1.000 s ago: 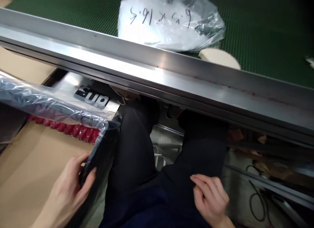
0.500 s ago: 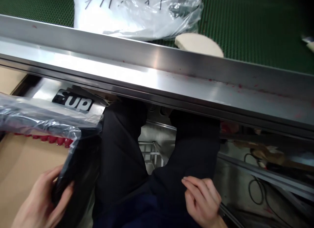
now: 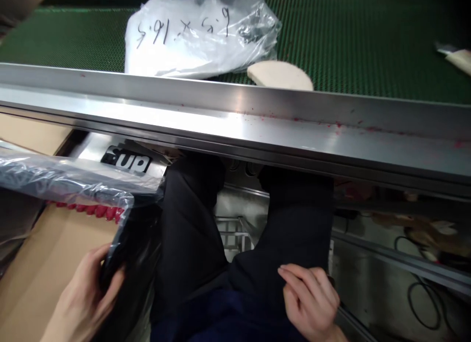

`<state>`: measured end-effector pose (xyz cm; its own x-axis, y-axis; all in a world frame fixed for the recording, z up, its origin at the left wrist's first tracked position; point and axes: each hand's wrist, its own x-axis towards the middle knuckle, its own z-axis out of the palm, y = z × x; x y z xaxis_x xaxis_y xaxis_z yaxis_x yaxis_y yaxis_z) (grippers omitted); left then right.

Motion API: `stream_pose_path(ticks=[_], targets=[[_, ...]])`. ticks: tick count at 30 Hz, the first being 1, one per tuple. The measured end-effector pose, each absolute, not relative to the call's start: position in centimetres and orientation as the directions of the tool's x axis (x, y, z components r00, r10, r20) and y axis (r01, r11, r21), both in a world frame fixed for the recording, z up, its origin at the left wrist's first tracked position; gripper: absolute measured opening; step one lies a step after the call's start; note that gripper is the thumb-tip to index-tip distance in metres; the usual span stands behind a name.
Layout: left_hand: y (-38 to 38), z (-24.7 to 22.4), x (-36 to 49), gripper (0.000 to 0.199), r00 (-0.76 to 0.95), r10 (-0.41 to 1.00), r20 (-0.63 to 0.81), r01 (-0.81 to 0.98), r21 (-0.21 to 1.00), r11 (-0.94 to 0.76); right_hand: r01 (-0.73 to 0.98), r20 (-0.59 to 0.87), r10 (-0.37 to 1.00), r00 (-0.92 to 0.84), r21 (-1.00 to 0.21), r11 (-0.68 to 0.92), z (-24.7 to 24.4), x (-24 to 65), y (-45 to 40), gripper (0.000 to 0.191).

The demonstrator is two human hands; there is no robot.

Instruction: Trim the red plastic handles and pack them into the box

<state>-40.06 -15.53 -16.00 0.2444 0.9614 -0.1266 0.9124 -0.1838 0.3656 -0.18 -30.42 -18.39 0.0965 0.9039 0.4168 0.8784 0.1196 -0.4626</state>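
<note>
My left hand (image 3: 83, 295) is closed round the rim of a black crate (image 3: 142, 212) lined with clear plastic film, at the lower left. Inside the crate lies a flat brown cardboard sheet (image 3: 69, 244), and a row of small red pieces (image 3: 99, 211) shows along its far edge. Over my thigh, my right hand (image 3: 312, 298) rests with its fingers curled together, and nothing shows in them.
Ahead runs a metal rail (image 3: 228, 109) with red specks, bordering a green ribbed belt (image 3: 349, 47). A clear plastic bag with handwritten marks (image 3: 198, 42) and a pale rounded piece (image 3: 281, 76) lie on the belt. Cables (image 3: 423, 302) lie on the floor at right.
The view has shifted, so the belt and bag show more fully and the crate sits further right in the picture. Both hands keep the same pose.
</note>
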Motion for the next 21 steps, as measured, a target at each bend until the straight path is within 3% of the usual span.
stream_pose_path(ticks=[9, 21], targets=[[-14.4, -14.3, -38.2, 0.032, 0.327, 0.941, -0.087, 0.893, 0.355, -0.277, 0.872, 0.437, 0.890, 0.132, -0.478, 0.106, -18.4, -0.1, -30.7, 0.027], [-14.4, -13.5, -37.3, 0.036, 0.228, 0.956, -0.183, 0.927, 0.342, -0.155, 0.869, 0.442, 0.885, 0.146, -0.486, 0.099, -18.6, 0.0, -30.8, 0.028]])
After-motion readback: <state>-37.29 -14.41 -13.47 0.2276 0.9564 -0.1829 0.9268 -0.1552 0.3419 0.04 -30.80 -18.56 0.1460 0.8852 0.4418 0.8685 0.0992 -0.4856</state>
